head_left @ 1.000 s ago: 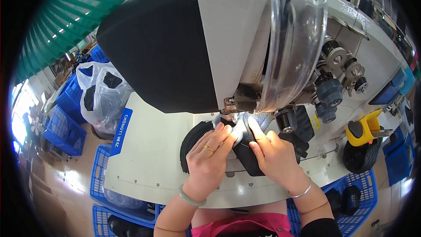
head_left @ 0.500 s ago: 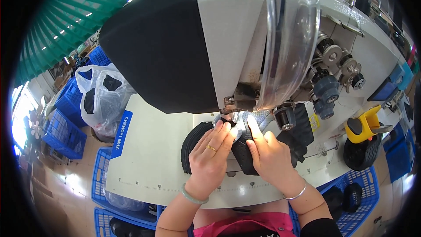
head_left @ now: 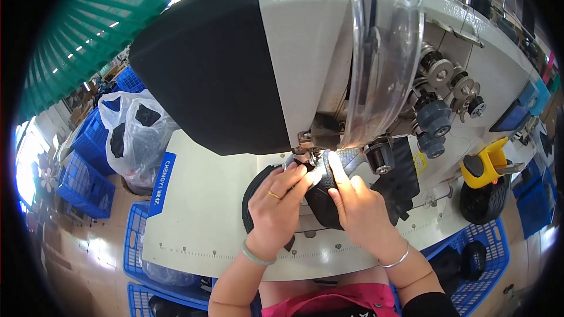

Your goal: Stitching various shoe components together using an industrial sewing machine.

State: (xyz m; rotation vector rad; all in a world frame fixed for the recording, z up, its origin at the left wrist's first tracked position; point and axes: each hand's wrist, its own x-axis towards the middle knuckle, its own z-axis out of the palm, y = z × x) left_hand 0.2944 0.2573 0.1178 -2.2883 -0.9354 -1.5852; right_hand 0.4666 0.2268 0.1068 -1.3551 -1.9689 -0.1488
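Observation:
A black and grey fabric piece [head_left: 324, 204], with grey mesh [head_left: 351, 157] at its far side, lies under the needle area of a sewing machine [head_left: 305, 29]. My left hand [head_left: 275, 211] presses its closed fingertips on the piece's left edge, close to the presser foot [head_left: 302, 157]. On the other side, my right hand [head_left: 365, 208] grips the piece, index finger stretched along it and thumb bent against it. The fingers hide part of the seam. Beside my left hand lies a stack of curved black pieces [head_left: 251, 202], partly covered by that hand.
Thread tension knobs [head_left: 435, 118] jut from the machine at right. A yellow and black tool [head_left: 485, 164] stands at the table's right end. Blue crates [head_left: 134, 246] stand below the table on both sides. At left are a white plastic bag [head_left: 136, 135] and a green fan guard [head_left: 88, 35].
My left hand has shifted slightly left and its fingers bend more. A black tip now shows below it. My right hand stays nearly in place on the piece.

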